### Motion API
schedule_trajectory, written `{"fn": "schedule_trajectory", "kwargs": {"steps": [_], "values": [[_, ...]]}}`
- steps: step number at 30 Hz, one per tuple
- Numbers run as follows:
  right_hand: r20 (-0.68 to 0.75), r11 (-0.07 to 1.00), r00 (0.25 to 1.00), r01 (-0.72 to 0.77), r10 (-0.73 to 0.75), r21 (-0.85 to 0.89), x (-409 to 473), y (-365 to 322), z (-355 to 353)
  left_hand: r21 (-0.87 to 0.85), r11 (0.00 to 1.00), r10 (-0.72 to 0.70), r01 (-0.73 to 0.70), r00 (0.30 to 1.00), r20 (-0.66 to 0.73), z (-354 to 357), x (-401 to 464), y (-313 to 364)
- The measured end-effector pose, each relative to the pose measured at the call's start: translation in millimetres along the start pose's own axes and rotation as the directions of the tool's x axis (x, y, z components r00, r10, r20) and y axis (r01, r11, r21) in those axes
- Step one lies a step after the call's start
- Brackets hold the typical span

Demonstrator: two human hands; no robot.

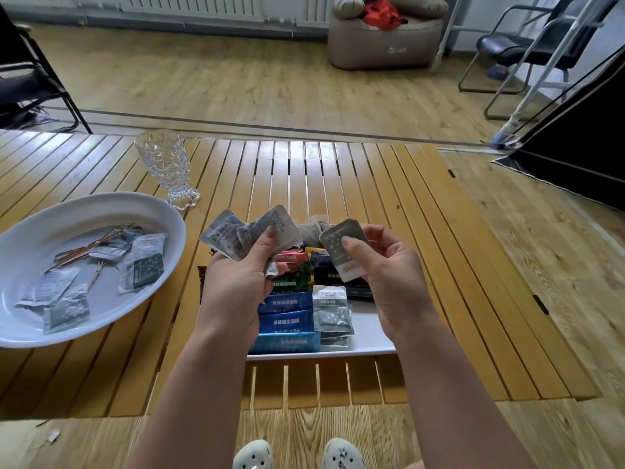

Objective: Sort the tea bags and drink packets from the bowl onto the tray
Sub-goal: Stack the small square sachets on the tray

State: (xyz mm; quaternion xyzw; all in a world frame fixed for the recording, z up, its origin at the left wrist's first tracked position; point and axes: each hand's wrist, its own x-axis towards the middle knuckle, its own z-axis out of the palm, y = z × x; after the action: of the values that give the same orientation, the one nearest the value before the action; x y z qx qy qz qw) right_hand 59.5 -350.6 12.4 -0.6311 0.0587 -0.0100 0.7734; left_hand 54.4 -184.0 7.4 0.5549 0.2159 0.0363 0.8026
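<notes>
My left hand [233, 282] grips a fanned bunch of grey-silver packets [236, 236] above the tray. My right hand [389, 275] pinches one grey packet [343, 247] by thumb and fingers, a little to the right of the bunch. Under both hands lies the white tray [368, 343], with blue drink packets [287, 313], red, green and dark ones, and a grey packet [329, 308] laid in rows. At the left stands the white bowl [40, 211], with several grey and green packets [142, 269] and thin stir sticks inside.
A cut-glass goblet [165, 164] stands behind the bowl on the slatted wooden table [406, 204]. Beyond the table are wooden floor, a grey pouf [385, 38], black chairs and a dark panel at the right. My feet in white clogs show below.
</notes>
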Motion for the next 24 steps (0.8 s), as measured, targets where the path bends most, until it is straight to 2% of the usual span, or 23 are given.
{"fn": "schedule_trajectory", "kwargs": {"steps": [9, 17, 24], "values": [[0.035, 0.99, 0.999, -0.01, 0.015, -0.141, 3, 2, -5, -0.012, 1.0, 0.005, -0.005, 1.0, 0.01, -1, -1, 2], [-0.042, 0.969, 0.995, -0.096, 0.088, -0.226, 3, 8, -7, -0.045, 0.999, -0.009, 0.01, 1.0, 0.018, -1, 0, 1], [0.004, 0.937, 0.991, -0.126, 0.135, -0.326, 3, 10, -10, -0.045, 0.999, -0.012, 0.012, 1.0, -0.001, -1, -2, 3]]}}
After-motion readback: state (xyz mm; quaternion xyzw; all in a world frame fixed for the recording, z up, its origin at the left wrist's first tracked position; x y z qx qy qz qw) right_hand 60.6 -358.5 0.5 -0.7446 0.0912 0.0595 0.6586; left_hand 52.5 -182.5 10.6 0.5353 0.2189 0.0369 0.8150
